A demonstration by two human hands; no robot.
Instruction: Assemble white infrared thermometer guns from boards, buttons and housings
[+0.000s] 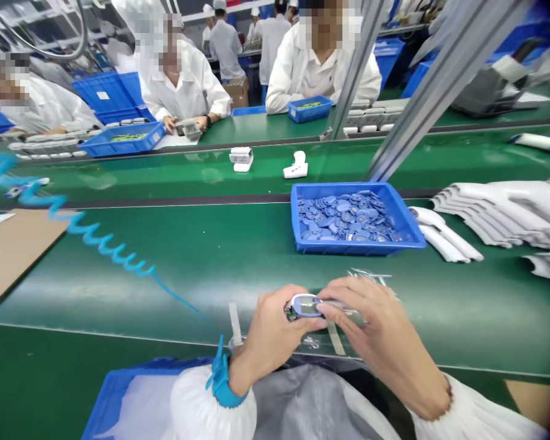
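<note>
Low over the near edge of the green bench, my left hand (275, 327) grips a small white thermometer-like display unit (307, 305). Its blue face surrounds a grey screen, and a bit of green circuit board shows at its left end. My right hand (371, 311) is closed at the unit's right end, thumb and fingers pressing against it. Something shiny and clear shows beneath the right fingers; I cannot tell whether it is held. A teal wrist strap (224, 379) circles my left wrist.
Beyond my hands stands a blue tray (362, 246) full of blue oval pieces. White curved housings (495, 214) lie at right. A coiled blue cord (96, 235) and a cardboard sheet (18, 256) are at left. White parts (241, 159) rest on the strip beyond; people sit opposite.
</note>
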